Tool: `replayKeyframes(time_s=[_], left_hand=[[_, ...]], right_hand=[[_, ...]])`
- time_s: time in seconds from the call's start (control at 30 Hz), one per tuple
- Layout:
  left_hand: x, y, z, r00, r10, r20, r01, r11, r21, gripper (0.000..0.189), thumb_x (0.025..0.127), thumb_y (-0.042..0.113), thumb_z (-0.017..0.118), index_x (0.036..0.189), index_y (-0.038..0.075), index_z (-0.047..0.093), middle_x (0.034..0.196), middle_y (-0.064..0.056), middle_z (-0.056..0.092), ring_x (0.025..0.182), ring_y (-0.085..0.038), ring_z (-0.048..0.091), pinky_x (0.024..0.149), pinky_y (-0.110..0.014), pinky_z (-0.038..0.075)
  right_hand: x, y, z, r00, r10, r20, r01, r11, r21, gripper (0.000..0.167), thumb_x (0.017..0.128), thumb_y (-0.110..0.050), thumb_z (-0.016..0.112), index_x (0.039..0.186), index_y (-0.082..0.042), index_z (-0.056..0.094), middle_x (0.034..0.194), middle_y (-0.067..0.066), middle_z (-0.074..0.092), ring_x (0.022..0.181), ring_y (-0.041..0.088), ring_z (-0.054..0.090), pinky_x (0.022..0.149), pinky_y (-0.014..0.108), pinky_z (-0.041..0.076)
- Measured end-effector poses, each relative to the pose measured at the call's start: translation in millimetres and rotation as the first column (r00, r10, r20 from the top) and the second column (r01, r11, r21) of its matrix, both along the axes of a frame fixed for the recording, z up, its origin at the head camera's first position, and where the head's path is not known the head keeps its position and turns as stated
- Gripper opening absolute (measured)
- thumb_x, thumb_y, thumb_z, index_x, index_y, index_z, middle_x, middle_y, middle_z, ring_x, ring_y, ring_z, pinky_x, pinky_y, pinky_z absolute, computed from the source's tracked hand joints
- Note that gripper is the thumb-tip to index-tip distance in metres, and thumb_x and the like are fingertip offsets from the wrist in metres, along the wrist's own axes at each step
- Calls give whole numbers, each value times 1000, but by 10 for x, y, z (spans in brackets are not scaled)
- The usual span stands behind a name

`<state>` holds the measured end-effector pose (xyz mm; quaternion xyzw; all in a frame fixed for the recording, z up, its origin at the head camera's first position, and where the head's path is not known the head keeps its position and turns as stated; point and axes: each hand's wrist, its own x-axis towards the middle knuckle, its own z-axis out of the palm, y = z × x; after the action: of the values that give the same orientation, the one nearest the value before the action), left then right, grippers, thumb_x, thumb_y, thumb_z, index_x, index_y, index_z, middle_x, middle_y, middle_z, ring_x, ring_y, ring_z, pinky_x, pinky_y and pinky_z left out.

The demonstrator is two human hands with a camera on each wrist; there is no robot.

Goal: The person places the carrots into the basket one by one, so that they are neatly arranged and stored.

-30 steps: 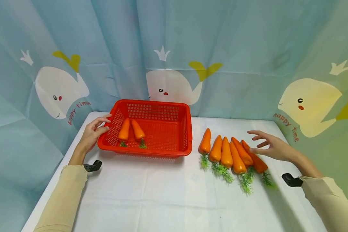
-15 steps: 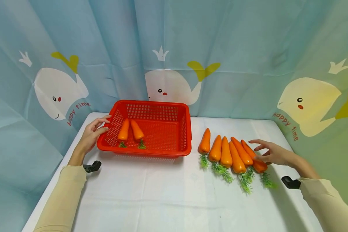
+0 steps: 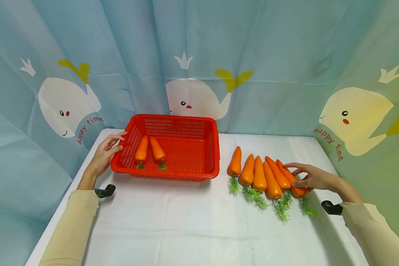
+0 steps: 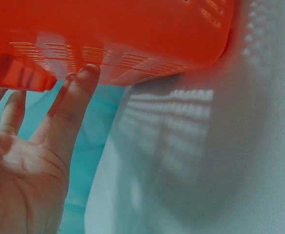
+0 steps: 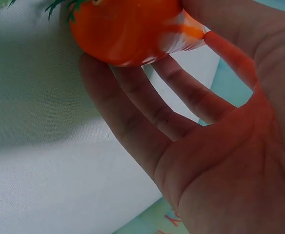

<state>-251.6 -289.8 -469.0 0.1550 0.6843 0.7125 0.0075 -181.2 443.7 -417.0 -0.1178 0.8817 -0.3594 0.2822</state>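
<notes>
A red plastic basket (image 3: pixel 179 176) stands at the back left of the table, with two orange carrots (image 3: pixel 157 149) lying inside it. My left hand (image 3: pixel 103 157) touches the basket's left end; in the left wrist view the thumb (image 4: pixel 79 92) lies straight against the slotted side. To the right, several carrots (image 3: pixel 259 175) with green tops lie side by side in a fanned row. At the rightmost carrot (image 3: pixel 299 191) is my right hand (image 3: pixel 316 179), thumb on one side and fingers on the other. The right wrist view shows that carrot (image 5: pixel 118 34) between them, its tip partly hidden.
A white cloth (image 3: pixel 179 229) covers the table. Behind and at both sides hangs a blue-green curtain (image 3: pixel 279 55) printed with whales. The basket's far side stands close to the curtain. A black wrist camera (image 3: pixel 331 207) sits at the right cuff, another (image 3: pixel 105 191) at the left.
My right hand has come down onto the rightmost carrot, and its fingers have closed around it. The left hand and the basket have stayed in place.
</notes>
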Motion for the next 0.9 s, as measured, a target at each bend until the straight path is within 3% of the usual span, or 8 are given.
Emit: replayKeyframes(time_s=[0.13,0.47,0.9], left_hand=[[-1,-13,-15,1000,-1,-3,1,1000,14,19,104,4,54,122,-2,52,159,-6,42,141,-20,38,91,-23,56],[-32,5,-40,1000,12,-13,-12,999,38,19,103,1,55,122,-3,55,159,-8,42,150,-22,28,94,-21,53],[-23,19,-48,998,47,-39,-48,999,-10,18,104,0,51,121,-1,55,160,-11,41,152,-24,26,95,-20,53]], right_hand=[[-17,-14,-3,1000,10,-2,-10,1000,8,73,95,-16,74,153,3,33,135,43,44,93,32,66,71,39,62],[-10,33,-44,1000,-2,-5,2,1000,-6,72,95,-16,74,153,1,34,134,41,47,93,28,66,71,38,62],[-33,61,-84,1000,4,-11,-4,1000,-18,71,95,-16,74,152,2,34,135,42,47,100,34,66,72,38,62]])
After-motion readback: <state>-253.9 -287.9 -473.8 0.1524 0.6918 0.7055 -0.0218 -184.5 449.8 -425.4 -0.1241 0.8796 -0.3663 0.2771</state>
